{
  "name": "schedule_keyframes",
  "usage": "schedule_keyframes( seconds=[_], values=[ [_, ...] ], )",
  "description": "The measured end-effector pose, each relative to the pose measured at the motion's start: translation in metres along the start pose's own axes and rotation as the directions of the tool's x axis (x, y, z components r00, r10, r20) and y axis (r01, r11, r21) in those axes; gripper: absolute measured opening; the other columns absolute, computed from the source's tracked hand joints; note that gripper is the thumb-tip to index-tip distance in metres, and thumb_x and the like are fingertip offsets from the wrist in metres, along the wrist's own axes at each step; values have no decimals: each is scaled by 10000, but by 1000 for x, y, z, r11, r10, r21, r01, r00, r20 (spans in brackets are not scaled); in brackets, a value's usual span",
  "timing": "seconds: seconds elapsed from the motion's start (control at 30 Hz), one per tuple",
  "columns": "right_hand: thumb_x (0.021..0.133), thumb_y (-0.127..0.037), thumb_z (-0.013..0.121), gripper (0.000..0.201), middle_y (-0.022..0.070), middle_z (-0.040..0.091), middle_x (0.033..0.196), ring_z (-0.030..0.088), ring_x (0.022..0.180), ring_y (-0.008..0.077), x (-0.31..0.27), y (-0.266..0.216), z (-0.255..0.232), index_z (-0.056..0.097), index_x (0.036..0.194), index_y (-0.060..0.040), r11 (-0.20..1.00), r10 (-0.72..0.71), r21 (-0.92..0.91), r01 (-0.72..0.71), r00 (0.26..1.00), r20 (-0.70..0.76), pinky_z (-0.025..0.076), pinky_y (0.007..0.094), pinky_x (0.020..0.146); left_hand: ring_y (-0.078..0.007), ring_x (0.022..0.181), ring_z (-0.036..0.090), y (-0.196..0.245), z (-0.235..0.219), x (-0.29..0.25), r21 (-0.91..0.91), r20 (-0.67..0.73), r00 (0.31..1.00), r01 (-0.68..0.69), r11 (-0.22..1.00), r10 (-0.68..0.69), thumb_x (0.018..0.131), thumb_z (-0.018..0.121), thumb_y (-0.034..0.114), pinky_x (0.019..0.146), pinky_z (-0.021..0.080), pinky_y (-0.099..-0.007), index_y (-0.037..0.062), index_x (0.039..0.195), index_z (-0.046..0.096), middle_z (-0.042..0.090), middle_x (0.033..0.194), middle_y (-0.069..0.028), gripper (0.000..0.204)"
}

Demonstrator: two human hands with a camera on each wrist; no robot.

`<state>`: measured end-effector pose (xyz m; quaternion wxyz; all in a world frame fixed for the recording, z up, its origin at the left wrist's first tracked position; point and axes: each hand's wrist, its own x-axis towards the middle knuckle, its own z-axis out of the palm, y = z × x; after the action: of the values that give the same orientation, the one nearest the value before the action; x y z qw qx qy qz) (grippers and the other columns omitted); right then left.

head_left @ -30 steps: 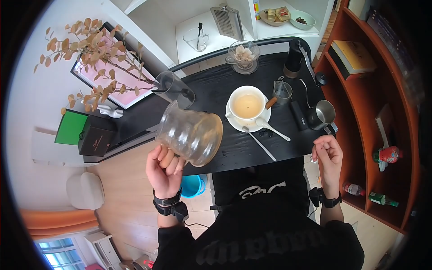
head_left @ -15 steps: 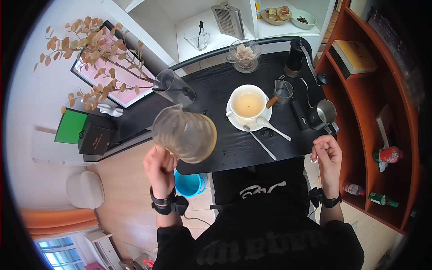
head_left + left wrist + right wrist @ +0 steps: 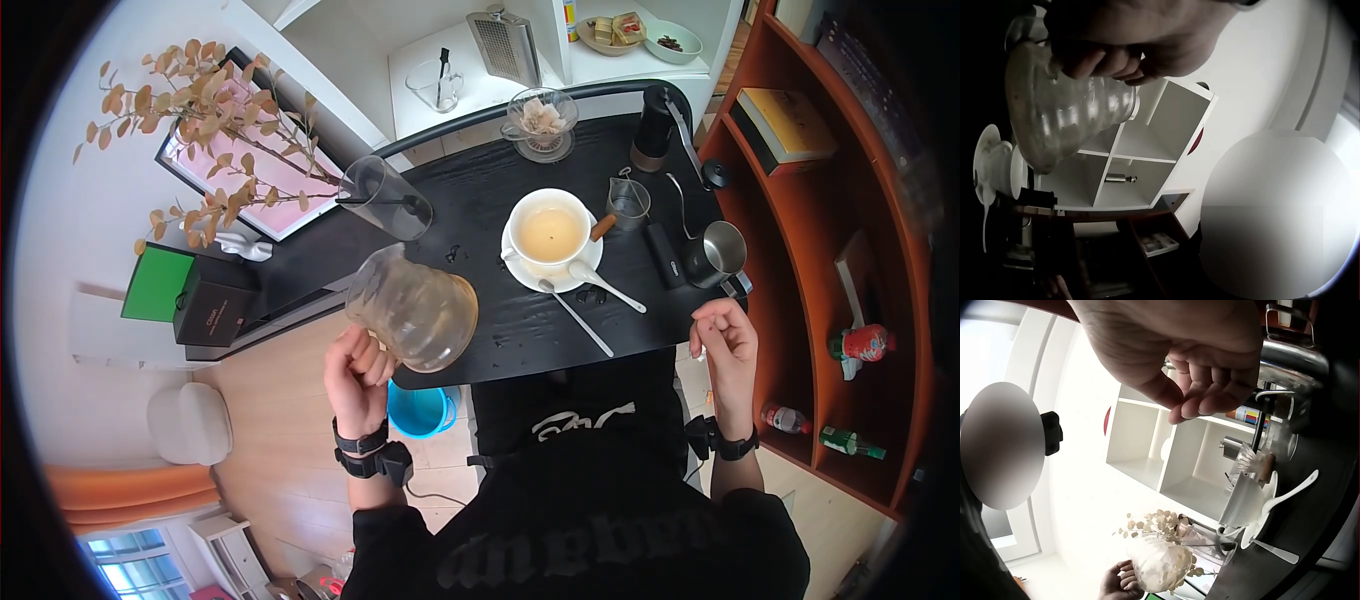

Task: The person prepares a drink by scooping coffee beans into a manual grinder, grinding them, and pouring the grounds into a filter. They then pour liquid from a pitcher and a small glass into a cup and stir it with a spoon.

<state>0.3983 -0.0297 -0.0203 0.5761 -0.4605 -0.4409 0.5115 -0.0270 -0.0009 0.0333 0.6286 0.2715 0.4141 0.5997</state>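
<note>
My left hand (image 3: 357, 380) grips a clear ribbed glass carafe (image 3: 415, 308) by its handle side, over the table's front left edge. The carafe is tilted, its spout toward the upper left, with a brownish tint near its base. In the left wrist view the fingers (image 3: 1116, 61) curl at the carafe (image 3: 1063, 109). My right hand (image 3: 727, 340) hangs loosely curled by the right front edge, holding nothing, below a steel gooseneck kettle (image 3: 722, 252). Between the hands, a white cup (image 3: 552, 228) of pale tan liquid stands on a saucer (image 3: 515, 272) with a white spoon (image 3: 612, 288).
A long metal spoon (image 3: 580, 322) lies in front of the saucer. Behind are a glass dripper (image 3: 541, 142) with a used filter, a small glass pitcher (image 3: 628, 203) and a black hand grinder (image 3: 652, 135). A glass vase (image 3: 385, 198) with branches leans at left; a blue bucket (image 3: 420, 412) stands below.
The carafe has swung in my left hand, blurred half a second ago, and is now slightly lower and further left than a second ago. My right hand has stayed nearly still.
</note>
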Motion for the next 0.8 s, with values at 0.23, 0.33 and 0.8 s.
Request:
schedule_keyframes(
  seconds=[0.23,0.33,0.8],
  values=[
    [1002,-60,583,69,15,599,745,558,669,65,2,-1,1,620,1040,-17,1000,7,11,-7,1000,-1,425,205,608,-45,478,207,-14,12,-7,636,72,901,-371,676,427,1022,511,214,478,186,-272,129,669,339,246,557,80,402],
    [1003,-60,580,71,15,601,748,559,673,64,2,-1,1,621,1041,-16,1000,11,5,-12,1000,11,427,206,611,-50,465,215,-9,13,-5,553,33,945,-289,781,327,1034,483,234,480,204,-272,141,666,331,255,551,79,410],
    [1002,-58,573,78,15,602,749,559,679,59,-1,0,2,624,1048,-19,998,50,-25,-50,999,11,425,201,615,-53,474,235,-14,10,-6,333,107,944,-329,884,312,1025,533,166,479,190,-276,80,707,454,324,566,69,338]
  ],
)
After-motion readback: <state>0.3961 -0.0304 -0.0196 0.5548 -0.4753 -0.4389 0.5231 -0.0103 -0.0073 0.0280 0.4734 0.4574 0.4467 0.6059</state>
